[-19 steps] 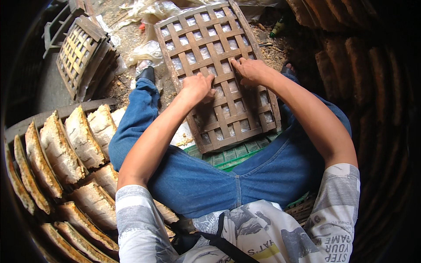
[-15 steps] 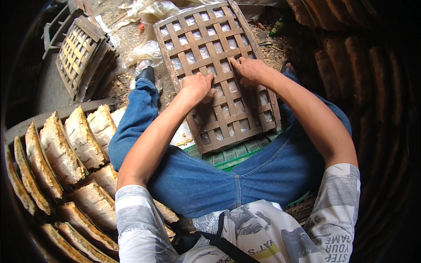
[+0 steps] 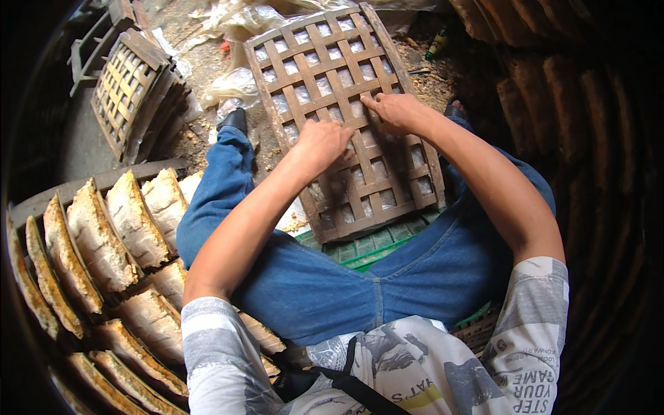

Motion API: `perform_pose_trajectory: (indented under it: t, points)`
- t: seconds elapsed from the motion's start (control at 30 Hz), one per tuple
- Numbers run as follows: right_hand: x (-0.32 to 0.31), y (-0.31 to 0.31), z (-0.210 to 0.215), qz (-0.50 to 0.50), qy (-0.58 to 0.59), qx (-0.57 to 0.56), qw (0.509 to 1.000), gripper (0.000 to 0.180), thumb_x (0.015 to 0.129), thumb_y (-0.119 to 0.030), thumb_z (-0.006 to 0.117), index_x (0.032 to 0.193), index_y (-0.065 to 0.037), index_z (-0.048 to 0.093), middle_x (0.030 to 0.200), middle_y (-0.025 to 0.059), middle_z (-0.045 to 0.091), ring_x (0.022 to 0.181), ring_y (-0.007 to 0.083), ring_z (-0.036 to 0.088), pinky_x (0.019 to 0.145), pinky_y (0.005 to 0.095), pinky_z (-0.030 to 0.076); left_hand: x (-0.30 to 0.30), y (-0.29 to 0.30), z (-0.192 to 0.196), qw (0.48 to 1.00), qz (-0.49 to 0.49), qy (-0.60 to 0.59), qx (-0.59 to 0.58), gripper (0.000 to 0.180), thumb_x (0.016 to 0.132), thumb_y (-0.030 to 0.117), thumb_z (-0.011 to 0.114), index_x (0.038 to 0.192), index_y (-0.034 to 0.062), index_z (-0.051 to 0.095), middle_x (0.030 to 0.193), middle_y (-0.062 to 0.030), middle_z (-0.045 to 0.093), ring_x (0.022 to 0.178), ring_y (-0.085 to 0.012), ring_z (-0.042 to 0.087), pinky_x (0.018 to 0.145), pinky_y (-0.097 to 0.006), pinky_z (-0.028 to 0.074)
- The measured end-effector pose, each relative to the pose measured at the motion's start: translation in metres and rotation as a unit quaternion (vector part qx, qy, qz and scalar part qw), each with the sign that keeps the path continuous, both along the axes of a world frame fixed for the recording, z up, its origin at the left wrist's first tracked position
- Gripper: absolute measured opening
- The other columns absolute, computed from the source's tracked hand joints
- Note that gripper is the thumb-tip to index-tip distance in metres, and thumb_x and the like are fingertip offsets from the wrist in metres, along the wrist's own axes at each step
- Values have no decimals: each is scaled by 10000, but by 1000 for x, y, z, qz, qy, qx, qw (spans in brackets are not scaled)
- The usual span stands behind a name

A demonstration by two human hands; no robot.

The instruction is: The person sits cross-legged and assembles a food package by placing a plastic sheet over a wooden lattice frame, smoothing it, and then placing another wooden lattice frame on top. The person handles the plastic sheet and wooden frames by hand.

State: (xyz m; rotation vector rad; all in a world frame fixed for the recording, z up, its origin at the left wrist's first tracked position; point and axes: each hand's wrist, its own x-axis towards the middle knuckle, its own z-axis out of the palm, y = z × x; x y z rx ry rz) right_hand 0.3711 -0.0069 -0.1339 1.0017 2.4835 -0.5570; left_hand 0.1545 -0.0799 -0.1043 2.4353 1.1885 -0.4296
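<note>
Head view: both hands [image 3: 394, 113] (pinching or not, unclear) at the brown woven lattice frame [image 3: 337, 81].

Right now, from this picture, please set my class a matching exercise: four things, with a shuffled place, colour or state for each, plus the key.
1. Lattice frame
2. Trousers
3. Pale slabs
4. Plastic sheeting

A. Crumpled
B. Beneath the left hand and right hand
C. In rows at picture left
D. Blue

Pairs: 1-B, 2-D, 3-C, 4-A
</note>
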Motion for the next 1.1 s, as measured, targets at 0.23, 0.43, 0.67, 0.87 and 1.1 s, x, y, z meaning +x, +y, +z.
perform_pose_trajectory:
  t: [0.23, 0.43, 0.67, 0.87, 1.1]
  points:
    - [-11, -3, 0, -5, -6, 2, 1000, 714, 846, -223, 667, 1498, -68, 422, 1149, 185, 651, 991, 363, 677, 807, 448, 570, 19, 2, 36, 997, -15, -31, -68, 453, 936, 363, 586, 1326, 132, 606, 1044, -167, 695, 944, -359, 692, 804, -477, 572]
    - [-12, 3, -3, -19, -24, -25, 999, 700, 848, -250, 667, 1493, -97, 442, 1123, 186, 663, 996, 365, 677, 809, 455, 568, 11, 31, 48, 997, 8, -72, -26, 444, 961, 369, 561, 1351, 160, 590, 1057, -178, 692, 981, -365, 679, 824, -486, 570]
    - [-10, 2, 2, -17, -12, -22, 1000, 680, 825, -218, 666, 1471, -125, 474, 1126, 177, 662, 994, 364, 681, 799, 456, 572, -5, 50, 54, 994, 73, 16, -73, 463, 980, 411, 557, 1380, 178, 572, 1198, -180, 676, 1058, -370, 671, 870, -479, 564]
    - [-10, 7, 1, -15, 2, -36, 999, 639, 847, -223, 660, 1455, -125, 492, 1214, 178, 650, 1067, 349, 664, 893, 434, 554, 5, 45, 39, 977, 28, -175, 120, 530, 983, 455, 542, 1422, 160, 512, 1423, -164, 533, 1226, -350, 575, 1013, -459, 490]
    - [-19, 29, -2, -175, 155, -121, 965, 492, 1009, -301, 551, 1444, -77, 498, 1249, 162, 667, 1138, 307, 642, 1015, 424, 518, 67, 4, 65, 892, -81, -423, 139, 667, 984, 572, 483, 1514, 172, 418, 1595, -125, 352, 1446, -361, 360, 1184, -499, 313]
